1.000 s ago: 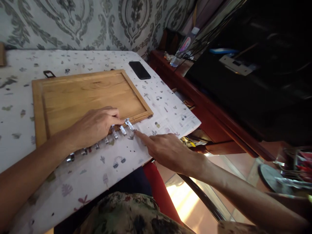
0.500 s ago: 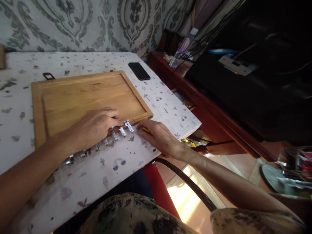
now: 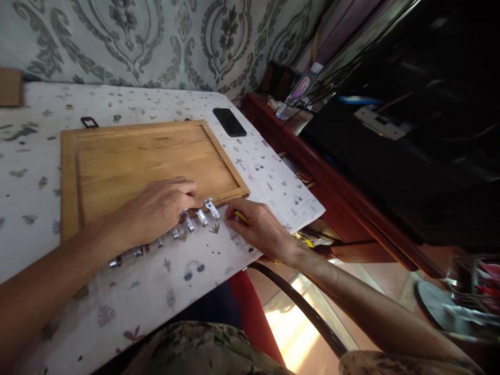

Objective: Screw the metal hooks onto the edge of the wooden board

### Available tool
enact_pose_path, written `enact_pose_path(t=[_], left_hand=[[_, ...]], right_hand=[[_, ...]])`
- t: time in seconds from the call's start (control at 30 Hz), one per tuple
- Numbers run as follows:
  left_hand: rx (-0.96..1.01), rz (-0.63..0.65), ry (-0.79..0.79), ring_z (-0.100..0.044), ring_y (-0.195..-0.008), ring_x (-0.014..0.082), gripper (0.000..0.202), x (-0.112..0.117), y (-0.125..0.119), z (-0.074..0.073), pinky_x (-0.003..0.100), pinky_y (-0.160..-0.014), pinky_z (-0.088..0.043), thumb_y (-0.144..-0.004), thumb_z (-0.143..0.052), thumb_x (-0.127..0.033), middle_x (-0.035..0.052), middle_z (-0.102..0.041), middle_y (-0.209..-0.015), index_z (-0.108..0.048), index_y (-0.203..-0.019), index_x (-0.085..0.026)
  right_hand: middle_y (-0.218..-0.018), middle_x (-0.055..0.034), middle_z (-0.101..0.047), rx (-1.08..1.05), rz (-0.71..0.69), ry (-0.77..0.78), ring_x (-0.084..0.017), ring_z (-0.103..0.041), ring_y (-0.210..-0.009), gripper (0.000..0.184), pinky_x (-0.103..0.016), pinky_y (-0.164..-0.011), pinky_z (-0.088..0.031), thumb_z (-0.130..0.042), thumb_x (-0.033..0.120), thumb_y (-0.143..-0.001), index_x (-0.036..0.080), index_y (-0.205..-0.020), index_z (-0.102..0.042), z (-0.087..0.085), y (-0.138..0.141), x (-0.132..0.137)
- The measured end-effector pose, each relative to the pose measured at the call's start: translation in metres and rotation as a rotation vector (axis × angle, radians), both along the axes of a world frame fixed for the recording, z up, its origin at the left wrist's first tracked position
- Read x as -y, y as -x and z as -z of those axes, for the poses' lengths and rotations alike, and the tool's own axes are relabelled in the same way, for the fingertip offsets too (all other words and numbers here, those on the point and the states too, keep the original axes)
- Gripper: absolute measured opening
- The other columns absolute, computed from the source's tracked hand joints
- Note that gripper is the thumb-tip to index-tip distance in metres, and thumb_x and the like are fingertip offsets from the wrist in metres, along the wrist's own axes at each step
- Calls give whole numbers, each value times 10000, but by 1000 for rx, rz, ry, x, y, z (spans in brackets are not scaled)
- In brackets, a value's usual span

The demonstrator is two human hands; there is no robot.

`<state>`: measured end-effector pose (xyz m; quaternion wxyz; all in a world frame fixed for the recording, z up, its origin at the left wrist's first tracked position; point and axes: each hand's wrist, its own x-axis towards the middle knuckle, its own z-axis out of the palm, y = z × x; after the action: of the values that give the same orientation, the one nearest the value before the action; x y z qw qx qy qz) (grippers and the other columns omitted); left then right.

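A framed wooden panel (image 3: pixel 144 156) lies flat on the table. Along its front edge sits a row of shiny metal clips (image 3: pixel 212 209); several show, some partly behind my left hand and forearm. My left hand (image 3: pixel 166 208) rests on the panel's front edge, its fingers curled down beside the clips; what the fingertips grip is hidden. Just right of the clip at the end, my right hand (image 3: pixel 253 224) is closed around a small tool with a yellow-and-black handle (image 3: pixel 241 216). Its tip is hidden, so I cannot tell whether it touches the panel.
The patterned tablecloth (image 3: pixel 148 304) covers the table. A black phone (image 3: pixel 229 122) lies past the panel's far right corner. To the right stand a dark red cabinet (image 3: pixel 351 213), a plastic bottle (image 3: pixel 299 91) and a large black screen (image 3: pixel 410 156). A curved dark chair arm (image 3: pixel 300 299) is below.
The whole view has shifted slightly, so everything appears a little lower and to the right. Both hands keep nearly the same places by the panel's front edge.
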<state>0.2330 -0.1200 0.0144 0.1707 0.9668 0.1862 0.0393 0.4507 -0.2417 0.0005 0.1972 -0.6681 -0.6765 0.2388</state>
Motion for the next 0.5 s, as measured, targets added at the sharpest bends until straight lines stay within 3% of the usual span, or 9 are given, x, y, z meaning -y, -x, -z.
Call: enact_pose_path(t=[0.1, 0.2, 0.3, 0.5], left_hand=[[9, 4, 13, -597, -871, 186, 313, 0, 0, 0, 301, -664, -357, -977, -540, -100, 40, -662, -936, -820, -996, -237], [29, 7, 22, -590, -862, 187, 284, 0, 0, 0, 303, -658, -355, -985, -551, -118, 43, -651, -919, -814, -966, -226], [39, 9, 32, -584, -861, 190, 284, 1, 0, 0, 304, -659, -349, -996, -540, -127, 44, -643, -914, -806, -975, -226], [62, 9, 21, -562, -839, 193, 258, 0, 0, 6, 318, -654, -314, -996, -547, -153, 41, -617, -882, -783, -923, -225]], right_hand=[[-907, -35, -764, -62, 2, -32, -158, -678, -818, 151, -302, -760, -502, -591, 147, -886, 189, -966, -712, 1, -3, -1], [-848, -22, -752, -168, 34, -114, -156, -677, -797, 78, -305, -765, -508, -636, 198, -897, 191, -858, -703, 2, -5, -8], [-785, -12, -714, -267, 56, -180, -139, -632, -726, 147, -298, -710, -491, -697, 302, -901, 183, -816, -695, 1, -5, -19], [-706, 7, -651, -356, -26, -118, -106, -551, -653, 276, -270, -625, -433, -737, 421, -899, 162, -810, -700, -4, -3, -38]])
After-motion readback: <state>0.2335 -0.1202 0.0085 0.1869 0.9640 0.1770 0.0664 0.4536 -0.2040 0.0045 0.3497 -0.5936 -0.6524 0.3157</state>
